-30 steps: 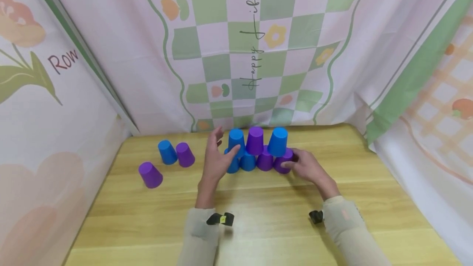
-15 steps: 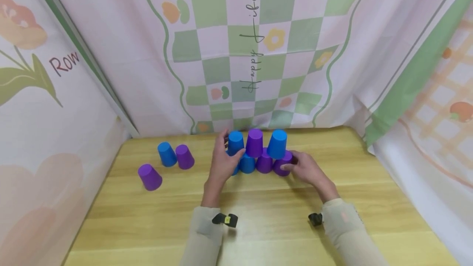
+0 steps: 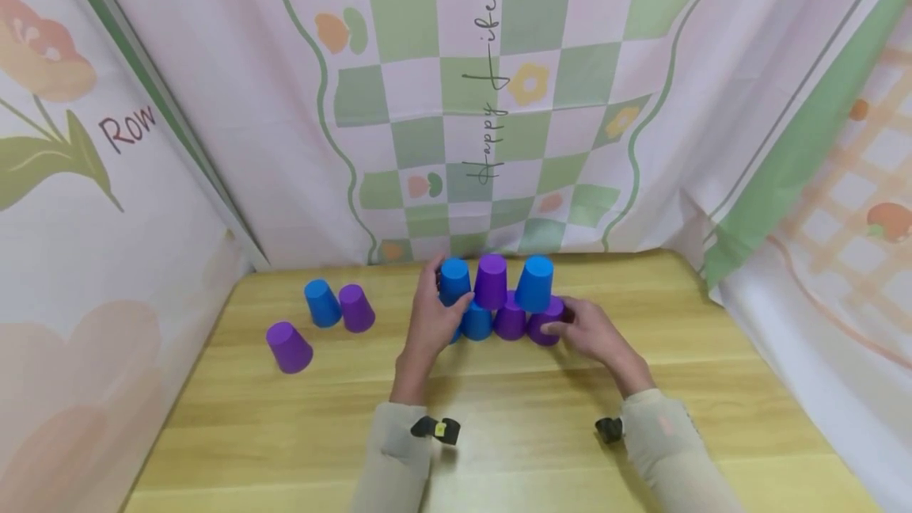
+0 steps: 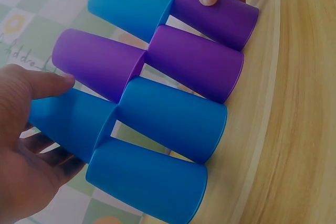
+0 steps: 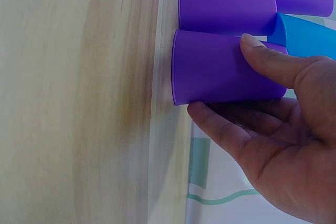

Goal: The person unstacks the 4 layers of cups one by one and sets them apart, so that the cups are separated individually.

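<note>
Pale wood grain covers the surface [image 3: 527,434] before a checked curtain [image 3: 470,93]. The left grip [image 3: 431,315] holds the upper-left blue cup [image 3: 454,279], long axis upright, straddling two lower blue cups [image 4: 173,119]; the right grip [image 3: 591,327] pinches the lower-right purple cup [image 5: 220,66]. Three loose cups [image 3: 357,309] stand left, nearer the left grip.

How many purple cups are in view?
5. Two loose, left: front purple cup, back purple cup. Three stacked: upper middle purple cup, lower inner purple cup, lower rightmost purple cup. Nested ones could be hidden.
</note>
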